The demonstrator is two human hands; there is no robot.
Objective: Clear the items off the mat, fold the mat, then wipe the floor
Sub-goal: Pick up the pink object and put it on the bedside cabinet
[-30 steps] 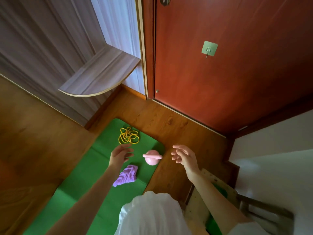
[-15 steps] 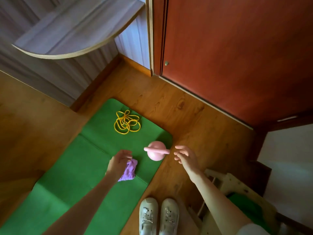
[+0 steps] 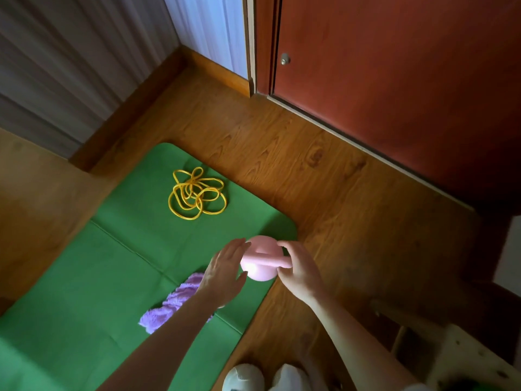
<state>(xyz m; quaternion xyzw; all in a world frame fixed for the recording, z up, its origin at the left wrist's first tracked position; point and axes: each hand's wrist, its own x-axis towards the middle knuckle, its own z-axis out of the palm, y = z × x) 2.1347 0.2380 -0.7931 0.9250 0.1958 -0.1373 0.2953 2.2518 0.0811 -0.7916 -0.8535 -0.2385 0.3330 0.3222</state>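
Note:
A green mat (image 3: 118, 277) lies on the wooden floor. On its right corner stands a pink kettlebell (image 3: 260, 268) with a bar handle. My left hand (image 3: 225, 273) is flat with straight fingers against the kettlebell's left side. My right hand (image 3: 300, 268) wraps thumb and fingers round the right end of the handle. A purple fluffy cloth (image 3: 172, 306) lies on the mat, partly hidden under my left forearm. A tangled yellow rope (image 3: 197, 194) rests near the mat's far end.
A red-brown door (image 3: 394, 66) and its threshold stand at the far right, and a panelled wall (image 3: 70, 66) runs along the left. My white shoes (image 3: 245, 376) are at the bottom edge. A light wooden frame (image 3: 462, 354) sits at the lower right.
My left hand has let go of the purple cloth and moved right to the kettlebell. My right hand has closed in on the handle's right end. The camera has tilted lower.

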